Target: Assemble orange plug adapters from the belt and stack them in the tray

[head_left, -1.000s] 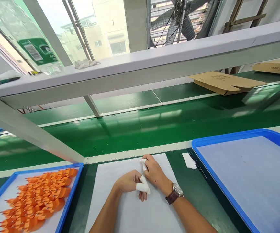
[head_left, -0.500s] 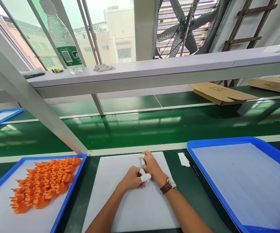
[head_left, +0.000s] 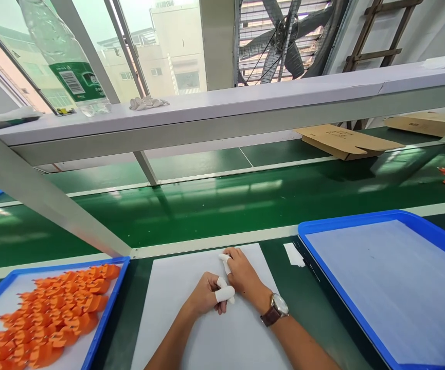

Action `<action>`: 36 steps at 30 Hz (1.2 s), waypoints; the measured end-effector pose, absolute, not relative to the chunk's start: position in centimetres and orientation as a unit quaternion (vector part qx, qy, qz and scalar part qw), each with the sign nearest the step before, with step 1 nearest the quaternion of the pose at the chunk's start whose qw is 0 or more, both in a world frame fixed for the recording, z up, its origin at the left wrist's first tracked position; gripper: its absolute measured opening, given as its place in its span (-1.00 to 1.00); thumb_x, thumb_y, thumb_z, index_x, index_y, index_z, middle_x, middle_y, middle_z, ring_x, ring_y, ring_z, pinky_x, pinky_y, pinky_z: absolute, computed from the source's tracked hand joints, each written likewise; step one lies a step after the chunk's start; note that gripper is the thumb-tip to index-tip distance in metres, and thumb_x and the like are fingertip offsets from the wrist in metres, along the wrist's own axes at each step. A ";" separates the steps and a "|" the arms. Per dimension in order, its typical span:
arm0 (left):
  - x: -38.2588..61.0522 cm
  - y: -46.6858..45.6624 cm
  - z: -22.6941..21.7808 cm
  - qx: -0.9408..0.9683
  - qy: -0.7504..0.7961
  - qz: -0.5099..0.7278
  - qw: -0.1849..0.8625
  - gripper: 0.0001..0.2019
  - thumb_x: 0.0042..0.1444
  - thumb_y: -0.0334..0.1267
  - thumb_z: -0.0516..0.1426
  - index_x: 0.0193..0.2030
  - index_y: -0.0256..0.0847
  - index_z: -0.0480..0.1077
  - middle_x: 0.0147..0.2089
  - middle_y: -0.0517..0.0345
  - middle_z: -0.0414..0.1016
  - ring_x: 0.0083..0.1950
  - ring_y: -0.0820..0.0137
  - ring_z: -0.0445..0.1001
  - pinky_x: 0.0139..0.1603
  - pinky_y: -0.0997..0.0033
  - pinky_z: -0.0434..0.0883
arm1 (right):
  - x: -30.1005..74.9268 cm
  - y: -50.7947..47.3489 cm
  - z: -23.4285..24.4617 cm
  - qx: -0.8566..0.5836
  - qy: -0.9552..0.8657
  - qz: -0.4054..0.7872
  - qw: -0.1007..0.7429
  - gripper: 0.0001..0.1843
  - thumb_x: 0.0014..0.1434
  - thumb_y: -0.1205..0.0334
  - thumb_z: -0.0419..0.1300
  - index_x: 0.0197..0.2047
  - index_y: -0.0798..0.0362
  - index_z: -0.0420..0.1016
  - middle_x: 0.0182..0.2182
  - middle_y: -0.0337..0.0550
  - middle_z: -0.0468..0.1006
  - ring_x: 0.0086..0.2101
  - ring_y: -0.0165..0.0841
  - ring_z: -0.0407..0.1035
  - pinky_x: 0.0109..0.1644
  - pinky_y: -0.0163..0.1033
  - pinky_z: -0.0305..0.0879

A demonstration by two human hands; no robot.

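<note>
My left hand is over the white sheet, its fingers curled in a pinch. White finger cots cover its thumb and index finger. Close beside it, my right hand has bent fingers, also with white cots on them, and a watch on the wrist. The fingertips of the two hands meet or nearly meet. Whatever is between the fingers, if anything, is too small or hidden to make out.
On the left, a blue-rimmed tray carries rows of orange parts. A second blue tray with a white lining stands at right, near a white scrap. Behind runs a green surface; a slanted post rises at left.
The view has shifted, so the left tray and bottle appear farther left. Both hands stay together over the sheet, with the right hand's fingers slightly changed in pose.
</note>
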State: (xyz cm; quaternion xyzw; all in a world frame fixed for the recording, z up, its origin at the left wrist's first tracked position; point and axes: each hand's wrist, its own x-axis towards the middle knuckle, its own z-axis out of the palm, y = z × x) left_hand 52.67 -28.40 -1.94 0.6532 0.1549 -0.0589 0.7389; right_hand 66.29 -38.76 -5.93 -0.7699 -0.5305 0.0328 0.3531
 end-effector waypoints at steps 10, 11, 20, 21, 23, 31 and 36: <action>52.8 -28.5 -1.0 0.639 0.152 -0.098 0.748 -0.79 -0.06 -0.20 0.38 -0.50 -0.33 0.58 -0.64 0.14 0.50 -0.66 0.52 0.37 -0.60 0.56 0.27 | 66.2 -38.9 -5.6 -0.771 -0.522 0.032 0.363 -0.36 -0.20 0.71 -0.03 -0.08 0.11 0.50 -0.02 0.03 0.46 -0.04 -0.16 0.27 0.08 0.00 0.37; 52.8 -28.4 -1.0 0.637 0.152 -0.098 0.749 -0.78 -0.06 -0.19 0.38 -0.49 -0.33 0.58 -0.65 0.14 0.49 -0.66 0.53 0.36 -0.62 0.57 0.25 | 66.2 -38.9 -5.6 -0.770 -0.523 0.032 0.364 -0.35 -0.21 0.70 -0.03 -0.07 0.10 0.50 -0.02 0.02 0.46 -0.03 -0.16 0.27 0.07 0.00 0.37; 52.6 -28.2 -2.3 0.612 0.143 -0.070 0.774 -0.62 0.08 -0.02 0.30 -0.51 -0.35 0.56 -0.70 0.13 0.45 -0.74 0.54 0.28 -0.69 0.56 0.16 | 66.1 -39.1 -5.2 -0.761 -0.529 0.030 0.374 -0.41 -0.14 0.69 -0.01 -0.08 0.11 0.50 -0.03 0.02 0.45 -0.04 -0.16 0.26 0.06 -0.01 0.36; 52.6 -28.2 -2.4 0.612 0.142 -0.068 0.775 -0.61 0.09 -0.01 0.29 -0.52 -0.35 0.56 -0.71 0.13 0.44 -0.75 0.54 0.27 -0.69 0.56 0.16 | 66.1 -39.1 -5.1 -0.760 -0.529 0.029 0.376 -0.42 -0.13 0.69 -0.01 -0.07 0.11 0.49 -0.03 0.02 0.45 -0.04 -0.16 0.26 0.06 -0.01 0.36; 52.6 -28.2 -2.4 0.611 0.142 -0.067 0.776 -0.60 0.10 0.00 0.28 -0.53 -0.34 0.55 -0.71 0.13 0.44 -0.75 0.54 0.26 -0.69 0.55 0.17 | 66.1 -39.2 -5.0 -0.758 -0.529 0.028 0.381 -0.44 -0.08 0.69 -0.01 -0.06 0.10 0.49 -0.03 0.03 0.45 -0.04 -0.16 0.27 0.05 0.00 0.36; 52.7 -28.4 -1.0 0.633 0.133 -0.117 0.753 -0.72 0.01 -0.10 0.36 -0.45 -0.34 0.60 -0.59 0.08 0.54 -0.62 0.48 0.42 -0.56 0.52 0.32 | 66.2 -39.1 -5.1 -0.756 -0.526 0.017 0.389 -0.46 -0.04 0.70 0.00 -0.07 0.08 0.48 -0.04 0.01 0.46 -0.04 -0.17 0.29 0.06 0.01 0.37; 52.7 -28.6 -0.8 0.637 0.136 -0.109 0.751 -0.76 0.04 -0.15 0.35 -0.38 -0.34 0.61 -0.51 0.04 0.59 -0.53 0.46 0.47 -0.47 0.51 0.37 | 66.1 -39.1 -5.2 -0.757 -0.524 0.011 0.389 -0.47 -0.06 0.70 -0.01 -0.09 0.09 0.48 -0.05 0.01 0.46 -0.04 -0.17 0.29 0.04 0.00 0.39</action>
